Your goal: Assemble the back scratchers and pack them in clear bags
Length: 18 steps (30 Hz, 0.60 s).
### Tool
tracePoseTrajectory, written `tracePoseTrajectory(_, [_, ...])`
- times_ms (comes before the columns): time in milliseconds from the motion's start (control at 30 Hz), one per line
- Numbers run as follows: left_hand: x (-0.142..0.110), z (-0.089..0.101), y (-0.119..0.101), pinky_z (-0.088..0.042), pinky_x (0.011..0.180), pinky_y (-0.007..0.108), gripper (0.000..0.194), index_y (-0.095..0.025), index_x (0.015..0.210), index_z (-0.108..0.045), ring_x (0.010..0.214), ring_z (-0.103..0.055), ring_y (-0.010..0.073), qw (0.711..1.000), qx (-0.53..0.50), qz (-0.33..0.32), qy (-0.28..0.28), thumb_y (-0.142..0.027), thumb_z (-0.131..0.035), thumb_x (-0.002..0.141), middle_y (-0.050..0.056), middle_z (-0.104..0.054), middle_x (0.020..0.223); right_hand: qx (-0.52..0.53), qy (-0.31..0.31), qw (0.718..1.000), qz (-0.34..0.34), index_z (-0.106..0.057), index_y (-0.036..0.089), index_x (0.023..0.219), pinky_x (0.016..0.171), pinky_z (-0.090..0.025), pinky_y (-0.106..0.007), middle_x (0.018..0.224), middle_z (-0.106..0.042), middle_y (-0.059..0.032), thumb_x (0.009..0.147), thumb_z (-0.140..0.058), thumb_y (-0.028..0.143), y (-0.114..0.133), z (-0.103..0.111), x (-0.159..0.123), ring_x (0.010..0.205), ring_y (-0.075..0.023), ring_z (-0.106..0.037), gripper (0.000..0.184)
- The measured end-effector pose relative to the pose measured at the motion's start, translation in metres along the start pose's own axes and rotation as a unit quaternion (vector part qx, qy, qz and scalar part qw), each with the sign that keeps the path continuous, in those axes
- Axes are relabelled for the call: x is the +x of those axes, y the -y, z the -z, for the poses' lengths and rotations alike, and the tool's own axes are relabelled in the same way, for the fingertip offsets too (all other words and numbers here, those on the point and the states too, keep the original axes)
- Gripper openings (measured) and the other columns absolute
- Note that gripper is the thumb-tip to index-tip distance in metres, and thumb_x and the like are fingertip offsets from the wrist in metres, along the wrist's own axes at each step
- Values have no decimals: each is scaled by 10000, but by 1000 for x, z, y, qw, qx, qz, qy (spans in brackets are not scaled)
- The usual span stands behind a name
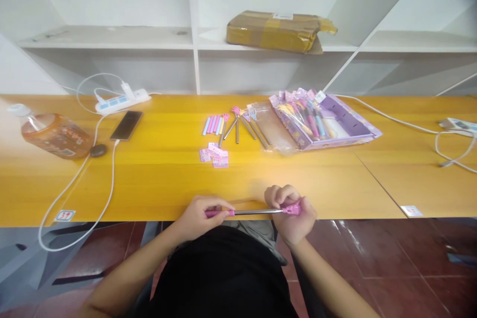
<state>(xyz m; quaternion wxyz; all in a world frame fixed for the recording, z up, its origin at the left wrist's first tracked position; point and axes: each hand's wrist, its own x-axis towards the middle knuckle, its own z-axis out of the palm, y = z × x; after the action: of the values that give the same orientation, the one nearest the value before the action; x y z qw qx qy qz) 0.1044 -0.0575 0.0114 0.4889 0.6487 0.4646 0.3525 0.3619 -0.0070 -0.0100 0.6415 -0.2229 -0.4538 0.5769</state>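
Note:
Between my hands, at the table's front edge, lies a back scratcher [257, 211] with a metal rod and a pink hand-shaped head. My left hand [203, 214] is closed round its pink handle. The fingers of my right hand [292, 213] grip the pink head at the other end. Further back on the table are several loose metal rods with hand-shaped heads [236, 121], in pink, yellow, purple and blue. Left of them lies a row of pastel handle tubes [213, 125]. Small pink printed cards [215, 154] lie in front of the tubes.
A purple display box [335, 145] with packaged scratchers stands at the right, beside clear plastic wrapping [274, 126]. At the left are a bottle [55, 134], a phone [126, 125], cables and a power strip [122, 101]. A cardboard box [274, 32] rests on the shelf.

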Motion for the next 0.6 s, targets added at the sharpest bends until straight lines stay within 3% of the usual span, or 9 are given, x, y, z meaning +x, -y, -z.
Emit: tracePoseTrajectory(600, [-1,0,-2,-594,783,264,240,-192,1088,-889,914,-793,210,1000,-12,16,-3,-337,-725,990,84,-868,1022,-7,-15,999,-36,-578,248,747,611,-278,-365,614,-389,4,1065,-471,678,-10,-6,-12,590,-196,-338,545])
